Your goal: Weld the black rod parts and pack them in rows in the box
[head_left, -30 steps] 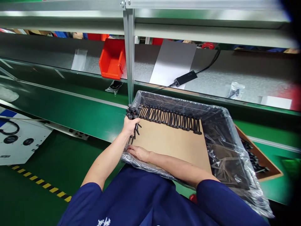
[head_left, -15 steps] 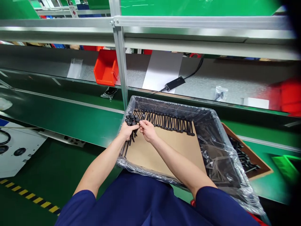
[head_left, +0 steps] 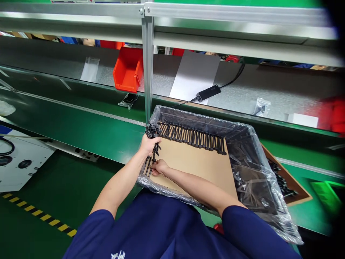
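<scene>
A bunch of black rods with knobbed heads (head_left: 153,129) is gripped in my left hand (head_left: 149,145), heads up and shafts hanging below the fingers. Lower down, at the left side of the lined box, my right hand (head_left: 160,168) pinches a slim black rod (head_left: 152,168) close above the cardboard sheet (head_left: 194,162); whether it touches the sheet I cannot tell. Beside it, a few similar rods (head_left: 146,167) lie along the box's left wall. A long row of the same rods (head_left: 192,137) lies side by side on the sheet's far edge.
Clear plastic film lines the box (head_left: 244,126). Right of it, a brown carton (head_left: 299,198) holds more black parts. Behind, a metal shelf (head_left: 242,90) bears a red bin (head_left: 128,72), a white sheet (head_left: 188,77) and a black cable adapter (head_left: 208,92). A metal post (head_left: 147,64) rises behind the box.
My right hand has left the bunch at my left hand and moved down toward me, with a rod in its fingers. My left hand still holds the bunch. The camera view has shifted slightly.
</scene>
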### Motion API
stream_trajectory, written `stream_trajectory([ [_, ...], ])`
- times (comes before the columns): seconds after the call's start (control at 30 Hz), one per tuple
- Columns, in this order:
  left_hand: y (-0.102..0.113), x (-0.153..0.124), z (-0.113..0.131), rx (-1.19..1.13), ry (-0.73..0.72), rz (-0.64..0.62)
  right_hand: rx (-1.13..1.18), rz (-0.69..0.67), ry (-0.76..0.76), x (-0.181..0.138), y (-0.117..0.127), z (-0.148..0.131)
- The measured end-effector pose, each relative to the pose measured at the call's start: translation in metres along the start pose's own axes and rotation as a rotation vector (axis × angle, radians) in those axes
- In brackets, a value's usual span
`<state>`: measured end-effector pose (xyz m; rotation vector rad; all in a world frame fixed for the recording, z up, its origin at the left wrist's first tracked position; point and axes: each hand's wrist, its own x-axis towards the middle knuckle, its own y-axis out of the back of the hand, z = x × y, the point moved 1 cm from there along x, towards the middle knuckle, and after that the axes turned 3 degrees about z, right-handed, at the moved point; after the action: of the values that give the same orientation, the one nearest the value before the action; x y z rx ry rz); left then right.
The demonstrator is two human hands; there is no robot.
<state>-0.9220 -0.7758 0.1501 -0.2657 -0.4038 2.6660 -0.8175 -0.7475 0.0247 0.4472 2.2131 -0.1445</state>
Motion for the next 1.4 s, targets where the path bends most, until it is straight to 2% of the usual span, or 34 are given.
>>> stream_trajectory([
  [0.23, -0.002, -0.001, 0.004, -0.007, 0.029, -0.003, -0.048, -0.071, 0.048, 0.003, 0.002, -0.01],
  [0.5, 0.001, 0.003, -0.004, 0.025, 0.031, -0.011, -0.13, -0.135, 0.093, -0.006, 0.035, -0.009],
  [0.63, 0.001, 0.004, -0.005, 0.035, 0.018, -0.011, -0.134, -0.235, 0.04, -0.01, 0.014, -0.004],
  [0.77, 0.002, 0.002, -0.004, 0.048, 0.035, 0.002, -0.14, -0.237, 0.025, -0.012, -0.009, -0.002],
  [0.83, 0.003, 0.001, -0.004, 0.063, 0.055, 0.011, -0.166, -0.224, 0.025, -0.013, -0.001, -0.005],
  [0.9, 0.003, 0.0, -0.004, 0.074, 0.06, 0.006, -0.181, -0.193, 0.044, -0.016, 0.021, -0.014],
  [0.97, 0.003, 0.0, -0.003, 0.075, 0.043, -0.007, -0.101, -0.087, 0.128, -0.021, 0.049, -0.03],
  [1.07, 0.001, 0.0, -0.001, 0.094, 0.024, -0.046, 0.174, 0.117, 0.408, -0.036, 0.083, -0.06],
  [1.13, -0.002, -0.002, -0.001, 0.12, 0.027, -0.121, 0.294, 0.128, 0.59, -0.048, 0.09, -0.077],
  [1.2, -0.004, -0.004, -0.001, 0.137, 0.041, -0.225, 0.327, 0.047, 0.686, -0.057, 0.085, -0.089],
  [1.3, -0.006, -0.007, -0.003, 0.136, 0.072, -0.311, 0.428, -0.065, 0.669, -0.06, 0.074, -0.096],
  [1.4, -0.004, -0.007, -0.005, 0.142, 0.103, -0.294, 0.661, -0.076, 0.553, -0.053, 0.078, -0.097],
])
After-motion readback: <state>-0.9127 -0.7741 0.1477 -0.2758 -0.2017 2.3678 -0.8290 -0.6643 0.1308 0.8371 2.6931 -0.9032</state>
